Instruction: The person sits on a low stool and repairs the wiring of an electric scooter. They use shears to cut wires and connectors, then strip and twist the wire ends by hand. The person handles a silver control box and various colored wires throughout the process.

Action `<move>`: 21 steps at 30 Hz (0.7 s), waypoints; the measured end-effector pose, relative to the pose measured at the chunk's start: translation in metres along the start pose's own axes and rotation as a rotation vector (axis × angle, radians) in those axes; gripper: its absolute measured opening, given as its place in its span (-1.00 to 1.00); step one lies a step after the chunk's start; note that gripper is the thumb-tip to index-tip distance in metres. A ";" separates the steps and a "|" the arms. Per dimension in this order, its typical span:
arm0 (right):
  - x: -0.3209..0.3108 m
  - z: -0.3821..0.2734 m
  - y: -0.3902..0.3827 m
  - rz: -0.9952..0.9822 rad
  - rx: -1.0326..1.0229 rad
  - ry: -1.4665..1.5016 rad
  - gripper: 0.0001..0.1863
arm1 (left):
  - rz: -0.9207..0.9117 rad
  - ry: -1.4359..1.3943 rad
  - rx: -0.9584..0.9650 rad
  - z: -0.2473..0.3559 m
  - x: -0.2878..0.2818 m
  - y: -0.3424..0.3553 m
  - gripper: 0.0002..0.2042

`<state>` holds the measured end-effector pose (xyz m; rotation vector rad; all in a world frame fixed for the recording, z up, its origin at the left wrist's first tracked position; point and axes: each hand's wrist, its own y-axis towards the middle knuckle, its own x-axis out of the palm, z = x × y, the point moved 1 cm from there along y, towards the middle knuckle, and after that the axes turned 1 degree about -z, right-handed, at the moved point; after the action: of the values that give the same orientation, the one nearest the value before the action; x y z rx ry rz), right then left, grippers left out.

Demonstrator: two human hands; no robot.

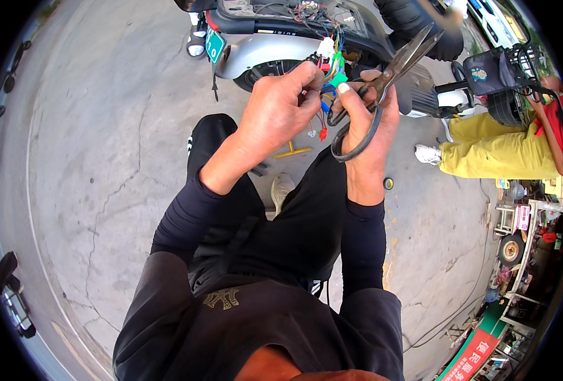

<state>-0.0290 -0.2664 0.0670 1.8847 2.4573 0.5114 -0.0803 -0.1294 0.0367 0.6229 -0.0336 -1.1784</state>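
Note:
My left hand point(279, 106) is pinched closed beside a bundle of coloured wires and plug connectors point(338, 79); what its fingertips hold is hidden. My right hand point(369, 146), just right of it, grips black-handled scissors point(408, 56), their blades pointing up to the right and slightly apart. A white connector point(325, 48) hangs above my fingers, a small red one point(323, 134) below. The wires come from the opened rear of a scooter point(250, 60) ahead of me. A yellow T-handled tool point(292, 151) lies on the ground under the wires.
A person in yellow trousers point(484, 152) is at the right beside a scooter basket point(503, 70). A roll of tape point(388, 183) lies on the concrete point(104, 159). A cluttered rack point(523, 254) with a small wheel point(510, 249) lines the right edge. Parked scooters point(12, 286) stand far left.

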 end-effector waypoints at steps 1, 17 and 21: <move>0.001 0.001 0.000 0.007 0.006 0.005 -0.65 | 0.031 0.006 0.012 0.000 0.001 -0.002 -0.88; 0.010 0.010 -0.009 0.092 -0.044 0.074 -0.64 | 0.271 0.069 0.037 0.002 0.019 -0.016 -0.85; 0.002 0.017 -0.008 0.086 -0.063 0.017 -0.63 | 0.147 -0.161 -0.326 0.015 0.018 -0.017 -0.84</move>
<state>-0.0336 -0.2620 0.0489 1.9768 2.3487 0.6029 -0.0928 -0.1550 0.0356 0.2335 -0.0224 -1.0601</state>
